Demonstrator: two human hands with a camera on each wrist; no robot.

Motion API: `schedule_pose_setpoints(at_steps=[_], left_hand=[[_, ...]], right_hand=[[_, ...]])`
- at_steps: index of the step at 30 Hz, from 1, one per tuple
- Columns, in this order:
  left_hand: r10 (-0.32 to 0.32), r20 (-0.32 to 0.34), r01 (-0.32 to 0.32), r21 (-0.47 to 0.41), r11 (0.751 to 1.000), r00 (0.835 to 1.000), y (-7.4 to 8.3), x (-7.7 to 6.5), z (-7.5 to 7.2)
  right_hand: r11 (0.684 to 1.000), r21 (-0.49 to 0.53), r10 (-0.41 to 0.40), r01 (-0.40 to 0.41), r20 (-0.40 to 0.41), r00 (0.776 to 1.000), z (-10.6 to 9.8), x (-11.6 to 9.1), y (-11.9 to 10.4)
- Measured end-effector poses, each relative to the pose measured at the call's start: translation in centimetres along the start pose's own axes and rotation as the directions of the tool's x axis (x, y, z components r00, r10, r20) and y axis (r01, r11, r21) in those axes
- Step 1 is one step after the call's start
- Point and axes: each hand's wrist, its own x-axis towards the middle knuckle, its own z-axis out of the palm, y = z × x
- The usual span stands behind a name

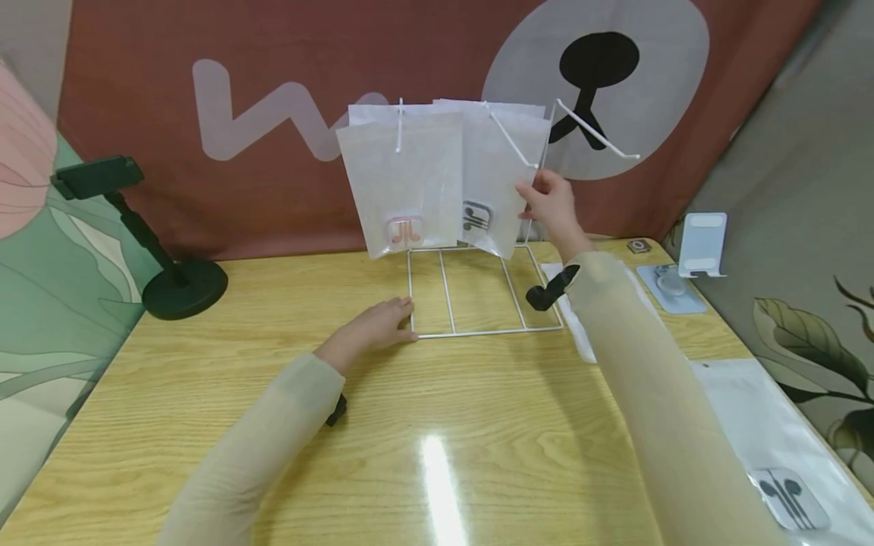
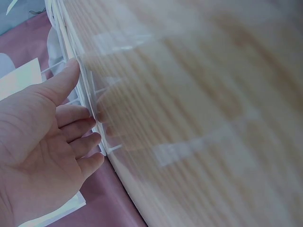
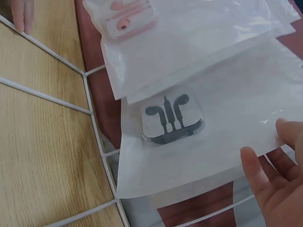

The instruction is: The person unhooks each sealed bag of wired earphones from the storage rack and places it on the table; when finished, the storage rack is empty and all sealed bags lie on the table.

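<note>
A white wire rack [image 1: 488,332] stands on the table with hooks at its top. From two hooks hang white plastic bags; the left bag [image 1: 403,171] has a clear case of pink earphones [image 1: 406,230] at its lower part. The right bag [image 3: 222,123] carries a case of black earphones [image 3: 171,116]. My right hand [image 1: 556,208] is at this bag's right edge, its fingertips apart and touching the bag. My left hand [image 1: 375,326] rests at the left front corner of the rack's base, fingers extended along the wire.
The rightmost hook [image 1: 597,129] holds no bag. A black stand [image 1: 167,258] is at the left. At the right are a pale blue phone stand [image 1: 703,239], a small square item [image 1: 638,245] and another bag [image 1: 730,402] with an earphone case [image 1: 788,497].
</note>
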Motion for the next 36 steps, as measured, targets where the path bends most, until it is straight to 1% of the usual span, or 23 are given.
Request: schedule_pose_setpoints(at_steps=[2, 4, 5, 7, 9, 12, 13, 17, 21, 25, 29, 33, 36], left_hand=[[-0.001, 0.000, 0.001, 0.000, 1.000, 1.000, 0.0, 0.0, 0.0], [-0.004, 0.002, 0.004, 0.001, 1.000, 1.000, 0.0, 0.0, 0.0], [-0.004, 0.003, 0.004, 0.000, 1.000, 1.000, 0.0, 0.0, 0.0], [-0.005, 0.003, 0.005, 0.000, 1.000, 1.000, 0.1, 0.0, 0.0], [-0.003, 0.004, 0.003, -0.003, 1.000, 1.000, 0.1, -0.1, 0.0], [-0.003, 0.003, 0.003, -0.008, 1.000, 1.000, 0.0, -0.1, 0.0], [-0.003, 0.003, 0.003, -0.009, 1.000, 1.000, 0.0, -0.1, 0.0], [-0.003, 0.003, 0.004, -0.012, 1.000, 1.000, 0.0, -0.2, 0.0], [-0.006, 0.007, 0.006, -0.007, 1.000, 1.000, 0.1, -0.2, 0.0], [-0.009, 0.007, 0.009, -0.004, 1.000, 1.000, 0.1, -0.2, -0.1], [-0.004, 0.004, 0.004, -0.003, 1.000, 1.000, 0.1, -0.2, 0.0], [-0.009, 0.003, 0.009, -0.005, 1.000, 1.000, 0.1, -0.1, 0.0], [-0.012, 0.004, 0.012, -0.003, 1.000, 1.000, 0.1, -0.2, 0.0]], right_hand=[[0.999, -0.033, -0.032, 0.031, -0.021, 0.999, 1.5, -4.2, -3.7], [0.997, -0.046, -0.067, 0.066, -0.032, 0.997, 3.0, -8.9, -8.0], [0.993, -0.085, -0.080, 0.076, -0.046, 0.996, 3.8, -11.2, -10.0], [0.991, -0.101, -0.098, 0.091, -0.063, 0.993, 4.1, -12.3, -10.9], [0.990, -0.116, -0.094, 0.085, -0.074, 0.993, 4.3, -13.0, -11.4], [0.984, -0.155, -0.099, 0.084, -0.091, 0.991, 4.2, -12.7, -11.1], [0.978, -0.187, -0.110, 0.089, -0.106, 0.988, 4.2, -12.6, -10.8], [0.960, -0.260, -0.142, 0.103, -0.136, 0.981, 3.9, -12.1, -10.3], [0.944, -0.299, -0.187, 0.136, -0.151, 0.971, 3.8, -12.6, -10.6], [0.934, -0.313, -0.224, 0.172, -0.138, 0.965, 3.6, -13.5, -11.2], [0.928, -0.328, -0.226, 0.175, -0.122, 0.966, 3.3, -14.4, -11.5], [0.932, -0.321, -0.215, 0.170, -0.112, 0.970, 2.8, -15.4, -11.6], [0.935, -0.304, -0.224, 0.184, -0.100, 0.970, 2.5, -16.1, -11.7]])
